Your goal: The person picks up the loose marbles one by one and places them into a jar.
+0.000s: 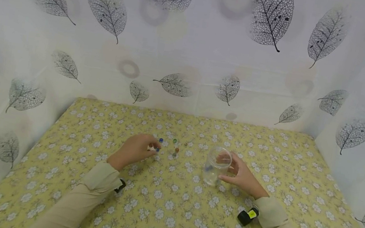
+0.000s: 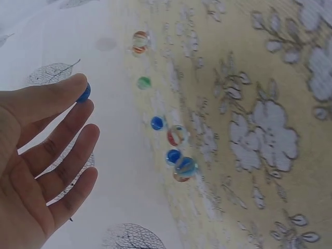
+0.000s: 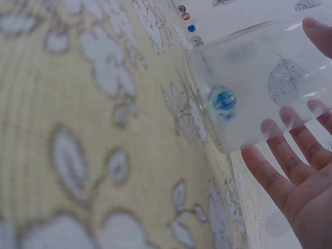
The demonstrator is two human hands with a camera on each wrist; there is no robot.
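Between its thumb and index finger, my left hand (image 1: 138, 147) pinches a blue marble (image 2: 84, 94); the other fingers are spread apart. Several glass marbles lie near that hand on the cloth, among them a green marble (image 2: 144, 82), an orange-striped marble (image 2: 140, 42) and a red-and-clear marble (image 2: 178, 136). My right hand (image 1: 243, 176) holds a clear plastic cup (image 1: 210, 176) from its right side, thumb on one side and fingers on the other. The cup stands upright on the table, and a blue-striped marble (image 3: 223, 100) shows at its bottom.
A yellow cloth with white flowers (image 1: 166, 215) covers the table. White curtains with a leaf print (image 1: 191, 59) enclose its back and both sides. A dark wrist device (image 1: 247, 216) sits at the right cuff, another (image 1: 120, 186) at the left.
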